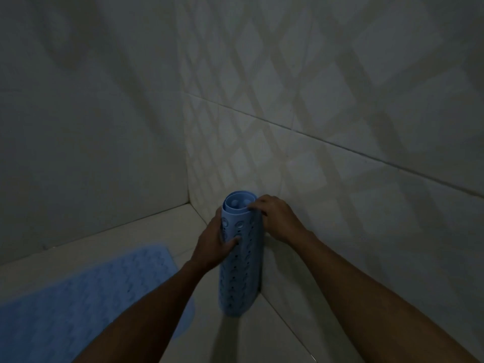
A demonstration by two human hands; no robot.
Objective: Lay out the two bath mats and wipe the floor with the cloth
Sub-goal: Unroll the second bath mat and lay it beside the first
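Walls: pale tiles with a diamond pattern, meeting in a corner just behind both hands.
Floor: pale tile, dim light, below the hands.
Flat mat: blue, textured, spread on the floor down and to the left of the left hand, apart from it.
Rolled mat: blue, with holes, standing upright on the floor against the right-hand wall, between the two hands.
Left hand: grip clamped on the roll's left side, thumb across its front.
Right hand: grip closed on the roll's top right edge, fingertips at the open end.
Cloth: cannot tell where it is.
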